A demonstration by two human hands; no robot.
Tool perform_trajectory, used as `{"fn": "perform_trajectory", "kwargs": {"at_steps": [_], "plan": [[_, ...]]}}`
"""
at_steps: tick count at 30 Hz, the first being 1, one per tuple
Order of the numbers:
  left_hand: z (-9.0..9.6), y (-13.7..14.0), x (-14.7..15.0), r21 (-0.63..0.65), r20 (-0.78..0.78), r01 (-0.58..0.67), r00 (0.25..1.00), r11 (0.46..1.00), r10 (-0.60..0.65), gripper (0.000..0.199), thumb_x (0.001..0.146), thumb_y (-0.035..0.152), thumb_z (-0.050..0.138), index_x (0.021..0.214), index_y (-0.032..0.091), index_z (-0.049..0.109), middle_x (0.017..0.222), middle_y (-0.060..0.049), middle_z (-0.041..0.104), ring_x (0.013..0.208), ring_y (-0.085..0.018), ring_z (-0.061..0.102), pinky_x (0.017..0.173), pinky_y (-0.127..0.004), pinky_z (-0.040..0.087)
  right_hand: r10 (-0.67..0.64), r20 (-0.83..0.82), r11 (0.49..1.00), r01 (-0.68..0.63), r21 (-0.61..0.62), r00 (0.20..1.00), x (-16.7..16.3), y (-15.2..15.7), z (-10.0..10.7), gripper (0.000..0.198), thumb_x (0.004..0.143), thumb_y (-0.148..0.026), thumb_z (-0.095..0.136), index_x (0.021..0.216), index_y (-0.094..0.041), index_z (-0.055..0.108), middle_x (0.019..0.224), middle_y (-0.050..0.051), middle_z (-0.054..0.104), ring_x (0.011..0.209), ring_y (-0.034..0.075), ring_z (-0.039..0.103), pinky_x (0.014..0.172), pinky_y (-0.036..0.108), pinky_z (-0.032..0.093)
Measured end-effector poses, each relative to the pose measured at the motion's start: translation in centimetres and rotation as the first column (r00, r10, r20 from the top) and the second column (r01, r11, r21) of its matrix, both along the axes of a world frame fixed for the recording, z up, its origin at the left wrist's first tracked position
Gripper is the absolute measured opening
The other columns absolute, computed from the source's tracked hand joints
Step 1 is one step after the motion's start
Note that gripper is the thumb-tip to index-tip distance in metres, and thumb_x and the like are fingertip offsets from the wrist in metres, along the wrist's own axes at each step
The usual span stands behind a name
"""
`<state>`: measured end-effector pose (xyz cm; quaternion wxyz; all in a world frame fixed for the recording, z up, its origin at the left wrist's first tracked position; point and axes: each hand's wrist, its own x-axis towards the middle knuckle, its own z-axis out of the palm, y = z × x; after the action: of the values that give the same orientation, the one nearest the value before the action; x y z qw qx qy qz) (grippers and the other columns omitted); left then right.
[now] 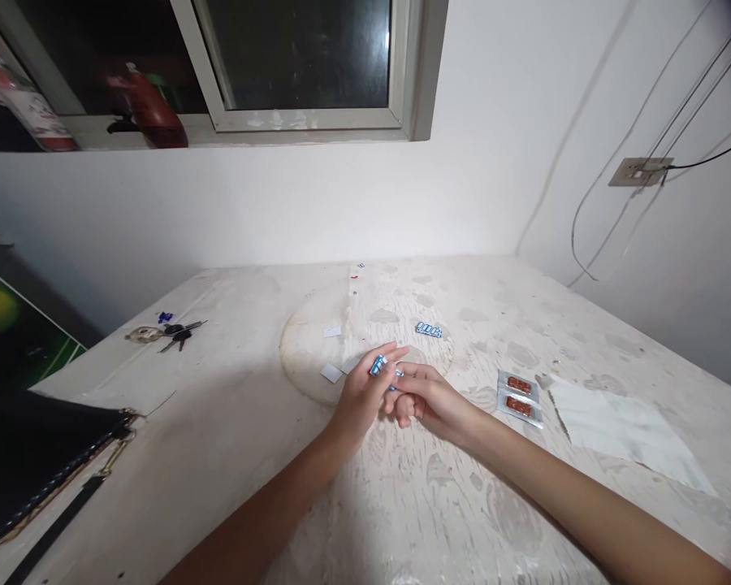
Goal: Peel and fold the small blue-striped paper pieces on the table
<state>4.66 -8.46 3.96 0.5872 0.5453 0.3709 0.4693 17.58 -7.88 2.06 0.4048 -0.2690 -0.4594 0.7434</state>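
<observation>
Over the middle of the table (371,504), my two hands meet around a small blue-and-white wrapped piece (378,366). My left hand (365,386) grips it between thumb and fingers, with one end showing above the thumb. Against its lower end, the fingertips of my right hand (423,390) are pinched, and they partly hide it. Just beyond my hands lies a flat blue-and-white strip (428,329). Small white rectangles rest to the left: one farther back (332,331), one nearer (330,373), and another partly behind my left hand (349,366).
To the right are a silver blister pack (520,399) with two reddish-brown pieces and a white cloth or tissue (630,439). Keys (179,333) lie at left, beyond a black bag (42,463). Bottles (152,106) stand on the window sill; cables hang from a wall socket (639,171).
</observation>
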Motion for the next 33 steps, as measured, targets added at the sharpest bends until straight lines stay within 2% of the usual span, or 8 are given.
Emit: {"fn": "perform_trajectory", "kwargs": {"at_steps": [4,8,11,14,18,24,30,33], "plan": [[-0.2,0.1,-0.1,-0.084,0.043,-0.033,0.998,0.996,0.037,0.046,0.077,0.055,0.046,0.104,0.019,0.055,0.109,-0.012,0.061,0.087,-0.022,0.062,0.065,-0.03,0.051,0.075,0.047,0.997,-0.075,-0.016,0.996,-0.3,-0.2,-0.3,0.027,0.078,-0.037,0.058,0.08,-0.01,0.055,0.065,0.005,0.066,0.041,0.009,0.056,0.043,0.021,0.041],[-0.4,0.2,-0.2,-0.23,0.111,-0.061,0.99,0.971,0.089,0.048,0.071,0.064,0.048,0.079,0.017,0.055,0.081,-0.009,0.065,0.083,-0.025,0.063,0.061,-0.033,0.052,0.176,0.05,0.984,-0.175,-0.023,0.983,-0.6,-0.6,-0.6,0.03,0.077,-0.04,0.059,0.081,-0.011,0.054,0.065,0.006,0.066,0.043,0.011,0.058,0.044,0.022,0.043],[-0.5,0.3,-0.1,-0.315,0.124,-0.053,0.988,0.948,0.097,0.052,0.069,0.069,0.043,0.069,0.018,0.051,0.081,-0.009,0.065,0.084,-0.026,0.063,0.062,-0.035,0.052,0.194,0.037,0.981,-0.193,-0.026,0.98,-0.8,-0.9,-0.7,0.028,0.078,-0.038,0.058,0.083,-0.011,0.053,0.064,0.006,0.066,0.043,0.011,0.058,0.046,0.023,0.043],[-0.4,0.6,-0.1,-0.346,0.132,-0.042,0.987,0.937,0.093,0.053,0.072,0.068,0.041,0.084,0.018,0.056,0.094,-0.011,0.064,0.091,-0.027,0.061,0.066,-0.037,0.052,0.146,0.034,0.989,-0.146,-0.003,0.989,-1.0,-0.9,-0.9,0.026,0.08,-0.038,0.057,0.081,-0.012,0.051,0.063,0.005,0.066,0.041,0.01,0.057,0.046,0.022,0.042],[-0.2,0.9,-0.1,-0.33,0.248,-0.009,0.964,0.944,0.096,0.052,0.079,0.06,0.038,0.108,0.019,0.052,0.113,-0.013,0.057,0.102,-0.024,0.057,0.069,-0.031,0.053,0.011,0.076,0.998,-0.016,0.06,0.997,-1.4,-0.9,-1.5,0.028,0.079,-0.04,0.056,0.079,-0.014,0.046,0.06,0.004,0.065,0.039,0.01,0.055,0.042,0.021,0.037],[-0.6,1.0,-0.1,-0.471,0.225,0.084,0.974,0.878,0.028,0.04,0.082,0.047,0.038,0.111,0.021,0.046,0.119,-0.011,0.051,0.06,-0.019,0.063,0.034,-0.03,0.045,-0.018,0.129,0.997,0.007,0.081,0.992,-1.5,-0.9,-1.9,0.027,0.08,-0.041,0.053,0.078,-0.015,0.045,0.059,0.003,0.064,0.038,0.01,0.053,0.043,0.022,0.037],[-1.2,1.0,-0.3,-0.482,0.27,0.181,0.962,0.857,-0.052,0.037,0.077,0.042,0.044,0.11,0.024,0.043,0.111,-0.007,0.053,0.044,-0.016,0.058,0.028,-0.033,0.043,-0.039,0.18,0.991,0.016,0.13,0.983,-1.9,-1.1,-2.7,0.031,0.081,-0.046,0.05,0.082,-0.016,0.044,0.055,0.0,0.061,0.038,0.009,0.051,0.045,0.023,0.039],[-0.9,0.8,-0.3,-0.47,0.246,0.173,0.967,0.866,-0.06,0.04,0.077,0.042,0.044,0.112,0.024,0.042,0.112,-0.007,0.053,0.043,-0.015,0.057,0.028,-0.031,0.042,-0.045,0.215,0.989,0.013,0.149,0.975,-2.0,-1.2,-2.8,0.031,0.082,-0.048,0.047,0.083,-0.017,0.042,0.055,-0.001,0.06,0.038,0.009,0.05,0.045,0.023,0.038]]}}
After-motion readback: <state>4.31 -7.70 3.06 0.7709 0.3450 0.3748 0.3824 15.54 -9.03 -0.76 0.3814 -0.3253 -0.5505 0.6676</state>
